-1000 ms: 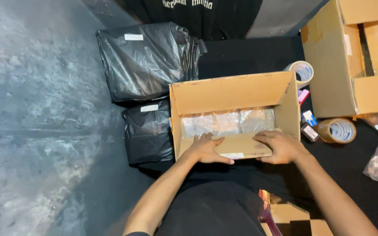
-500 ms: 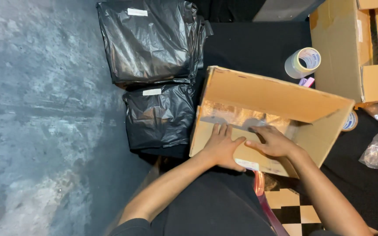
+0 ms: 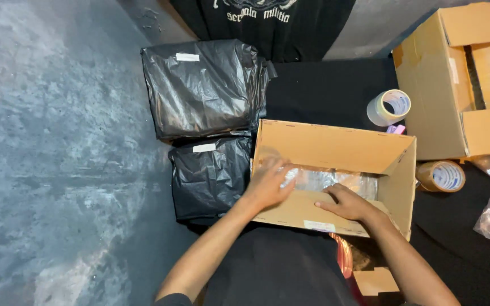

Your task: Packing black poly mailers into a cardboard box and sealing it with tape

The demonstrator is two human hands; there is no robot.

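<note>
Hands are pressing flat and open: your left hand [image 3: 267,184] and right hand [image 3: 347,205] are flattening the open brown cardboard box [image 3: 336,150]'s near flap, risking crushing the clear plastic-wrapped contents [image 3: 330,180].

I see my left hand [image 3: 267,184] blurred at the near-left corner of the open cardboard box [image 3: 336,148], fingers spread over the clear plastic packet [image 3: 336,180] inside. My right hand [image 3: 348,204] lies flat on the near flap [image 3: 301,212]. Two black plastic parcels [image 3: 205,85] lie just beside the box's left wall; two tape rolls [image 3: 389,107] sit off its right side.
</note>
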